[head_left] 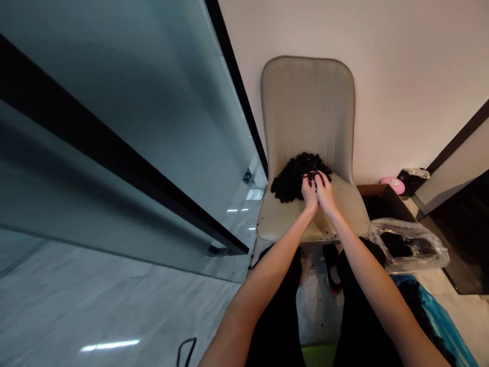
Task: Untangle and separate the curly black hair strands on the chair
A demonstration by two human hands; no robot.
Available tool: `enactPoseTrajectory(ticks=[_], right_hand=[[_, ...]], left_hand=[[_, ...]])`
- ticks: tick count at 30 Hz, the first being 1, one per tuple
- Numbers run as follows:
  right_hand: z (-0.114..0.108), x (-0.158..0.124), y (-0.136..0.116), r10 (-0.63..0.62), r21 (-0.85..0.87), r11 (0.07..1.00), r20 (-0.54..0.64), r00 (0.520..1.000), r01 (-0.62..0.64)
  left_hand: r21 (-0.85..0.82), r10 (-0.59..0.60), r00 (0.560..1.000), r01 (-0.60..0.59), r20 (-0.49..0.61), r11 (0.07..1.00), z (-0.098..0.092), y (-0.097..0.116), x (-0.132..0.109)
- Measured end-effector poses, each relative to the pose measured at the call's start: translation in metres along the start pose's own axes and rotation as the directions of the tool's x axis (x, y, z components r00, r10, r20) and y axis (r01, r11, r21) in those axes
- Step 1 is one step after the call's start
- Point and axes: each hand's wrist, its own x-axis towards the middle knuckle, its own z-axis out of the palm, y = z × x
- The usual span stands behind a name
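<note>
A heap of small black pieces (292,178) lies on the seat of a beige chair (309,102); their exact kind is too small to make out. At the heap's right front edge, my left hand (309,193) and my right hand (324,192) are side by side and touching. Both have their fingers curled around small black pieces (313,176), which show at the fingertips. Part of what they hold is hidden by the fingers. Some black crumbs are scattered along the seat's front edge.
Right of the chair stand a cardboard box (397,203), a clear plastic bag (428,257) with black contents, and a blue bag (445,311). A pink round object (393,184) is by the wall. A glass partition with a black frame (153,176) rises close on the left.
</note>
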Motion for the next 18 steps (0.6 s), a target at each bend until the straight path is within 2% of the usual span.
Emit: enactPoseTrajectory(ticks=[2,4,6,9,11,13,16,18], right_hand=[[-0.001,0.009,0.0,0.08,0.189,0.979,-0.015,0.997,-0.076],[-0.005,0.016,0.0,0.13,0.342,0.934,-0.046,0.99,-0.107],[-0.011,0.019,0.0,0.171,0.428,0.896,-0.091,0.981,-0.116],[-0.02,0.02,0.003,0.216,0.438,0.888,-0.124,0.969,-0.142],[-0.026,0.021,0.006,0.229,0.366,0.912,-0.085,0.97,-0.183],[-0.033,0.023,0.008,0.228,0.225,0.949,-0.016,0.973,-0.219],[-0.047,0.028,0.009,0.19,-0.12,0.976,0.053,0.98,-0.182],[-0.06,0.03,0.008,0.144,-0.412,0.905,0.065,0.987,-0.105]], left_hand=[[0.223,0.172,0.983,-0.181,0.062,0.958,0.001,0.007,-0.003],[0.404,0.299,0.935,-0.353,0.193,0.844,0.002,0.011,-0.006],[0.485,0.341,0.88,-0.468,0.33,0.738,0.001,0.012,-0.008],[0.533,0.335,0.808,-0.576,0.484,0.62,-0.003,0.01,-0.009],[0.554,0.311,0.785,-0.604,0.536,0.573,-0.007,0.006,-0.01],[0.563,0.293,0.786,-0.601,0.544,0.567,-0.011,0.002,-0.011],[0.531,0.277,0.802,-0.567,0.529,0.63,-0.012,-0.007,-0.015],[0.503,0.25,0.809,-0.539,0.532,0.675,-0.012,-0.013,-0.018]])
